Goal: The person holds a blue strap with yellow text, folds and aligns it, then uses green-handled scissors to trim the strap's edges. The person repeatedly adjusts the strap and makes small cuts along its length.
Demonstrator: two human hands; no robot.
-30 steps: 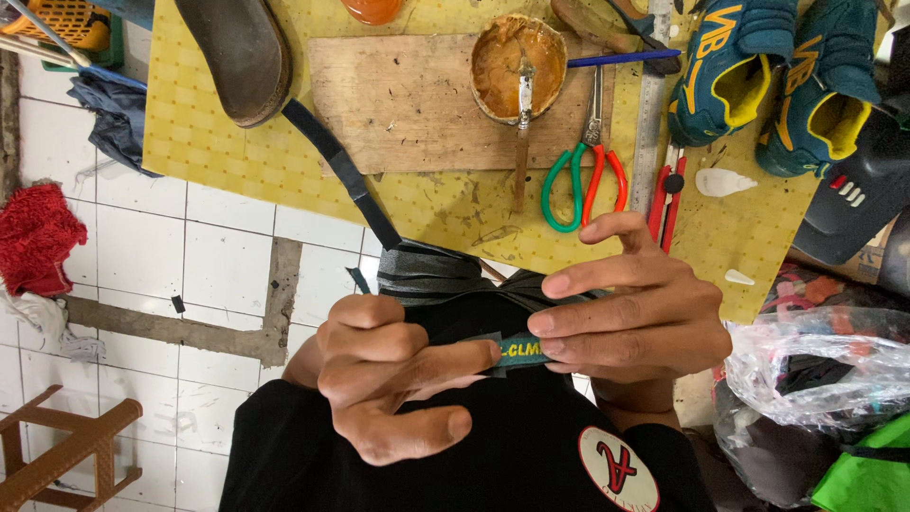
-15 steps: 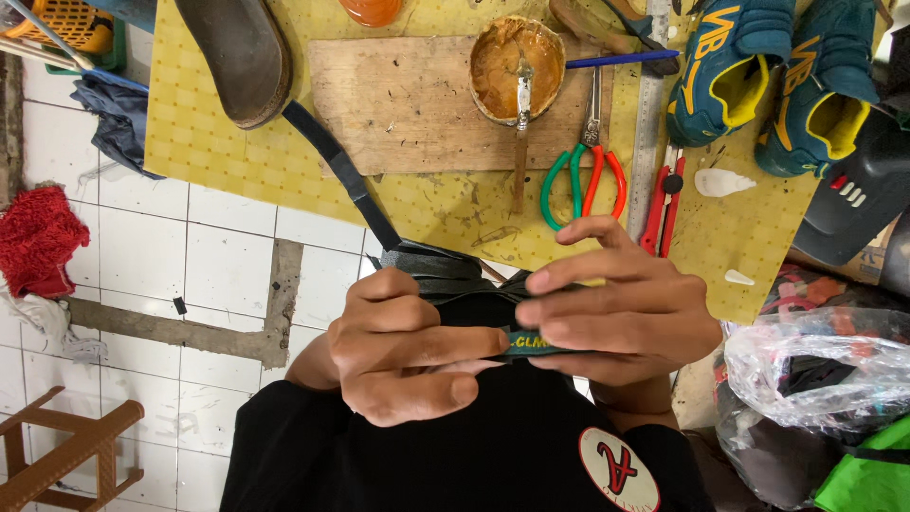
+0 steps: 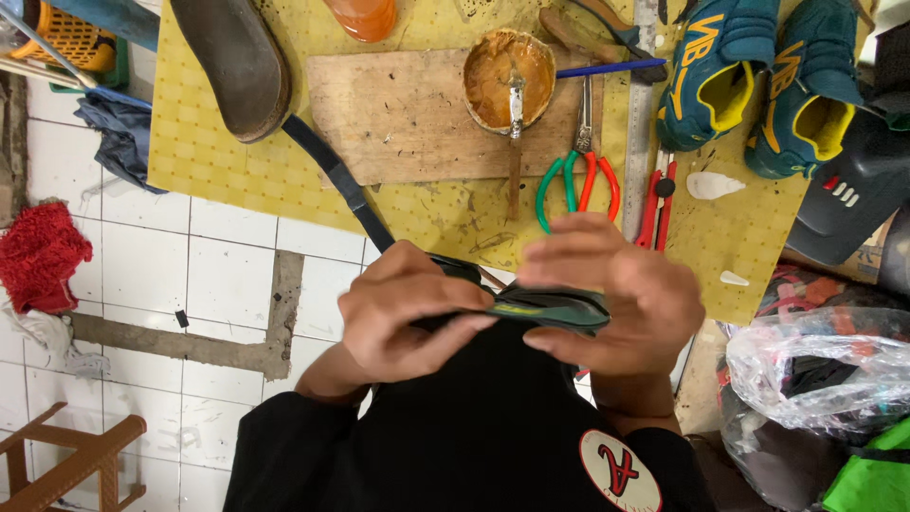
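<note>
Both my hands hold a dark green and black shoe piece [image 3: 555,310], seen edge-on, above my lap. My left hand [image 3: 403,318] grips its left end with the fingers curled over it. My right hand [image 3: 616,299] covers the right end, slightly blurred by motion. A black strap [image 3: 336,175] runs from under my left hand up across the yellow mat [image 3: 218,156] toward a brown shoe sole [image 3: 232,62]. The middle of the held piece is hidden behind my fingers.
On the yellow mat lie a wooden board [image 3: 398,118], a bowl of brown glue [image 3: 507,71] with a brush, green-and-orange scissors [image 3: 578,175], a red cutter [image 3: 659,194] and a pair of teal-and-yellow shoes [image 3: 758,81]. A red cloth [image 3: 38,256] lies left, plastic bags [image 3: 820,379] right, a wooden stool [image 3: 66,460] lower left.
Both hands have shifted and turned the held piece so it now shows edge-on. My right hand has risen over it and is blurred.
</note>
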